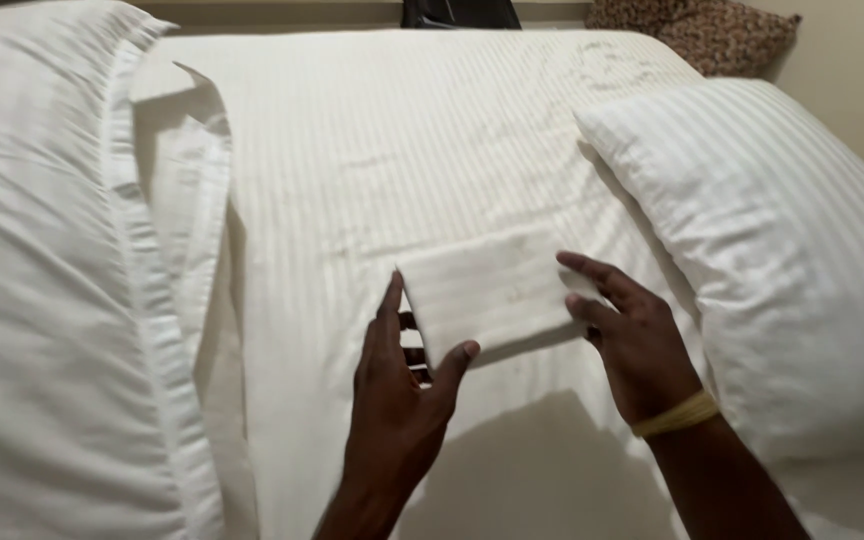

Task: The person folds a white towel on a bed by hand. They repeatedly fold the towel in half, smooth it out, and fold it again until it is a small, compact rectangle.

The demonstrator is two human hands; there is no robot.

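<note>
- Folded white cloth (492,295): a small flat rectangle, lying on the bed (372,150) about midway across, toward the near edge, between the two hands.
- Left hand (397,395): fingers along the cloth's left edge, thumb hooked over its near left corner; a loose pinch on that corner, not a closed fist.
- Right hand (632,335): fingers spread and laid flat on the cloth's right edge, pressing it down rather than gripping; a yellowish band (677,413) sits on the wrist.
- Handling, as I judge it: light, soft and limp, not fragile; it will likely sag or unfold if lifted by one corner. Best taken at both short edges, or with a flat palm under the folds.
- White pillow (782,250): striped cover, along the right edge of the bed, just beside the right hand.
- White duvet (42,280): bunched along the left edge, well apart from the cloth.
- Patterned cushion (712,30): at the far right corner.
</note>
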